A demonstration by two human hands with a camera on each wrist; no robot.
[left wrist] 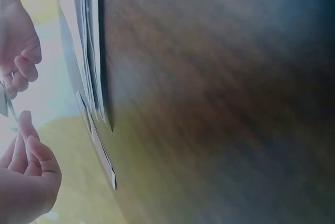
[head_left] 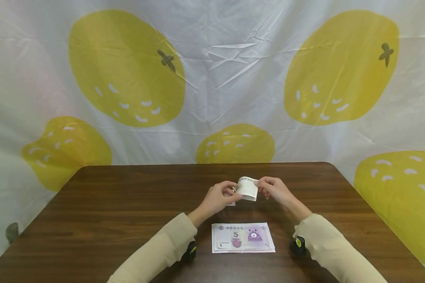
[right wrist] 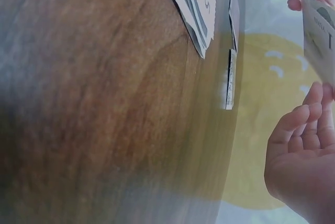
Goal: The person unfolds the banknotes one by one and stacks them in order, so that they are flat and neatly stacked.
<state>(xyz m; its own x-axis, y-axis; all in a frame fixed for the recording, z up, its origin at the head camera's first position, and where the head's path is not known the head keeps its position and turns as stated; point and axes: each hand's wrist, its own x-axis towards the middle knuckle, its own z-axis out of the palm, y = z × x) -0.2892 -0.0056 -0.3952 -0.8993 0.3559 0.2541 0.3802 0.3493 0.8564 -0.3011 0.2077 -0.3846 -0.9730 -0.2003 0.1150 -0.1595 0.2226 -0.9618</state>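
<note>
A play banknote (head_left: 248,188), bent over in a curve with its pale side showing, is held up above the table between both hands. My left hand (head_left: 220,198) pinches its left edge between thumb and fingers. The right hand (head_left: 276,190) pinches the opposite edge with its fingertips. A "1" and a dark printed figure show on this banknote (right wrist: 320,38) in the right wrist view. Nearer to me lies a stack of purple play banknotes (head_left: 243,237), a 5 on top. Partly hidden behind the left hand is a pinkish note (head_left: 230,204) on the table.
The dark wooden table (head_left: 134,220) ends at a white curtain (head_left: 212,78) printed with yellow fruit. In the right wrist view, thin folded paper pieces (right wrist: 230,80) lie beyond the stack (right wrist: 196,4). Dark wrist devices (head_left: 298,247) sit at the sleeve cuffs.
</note>
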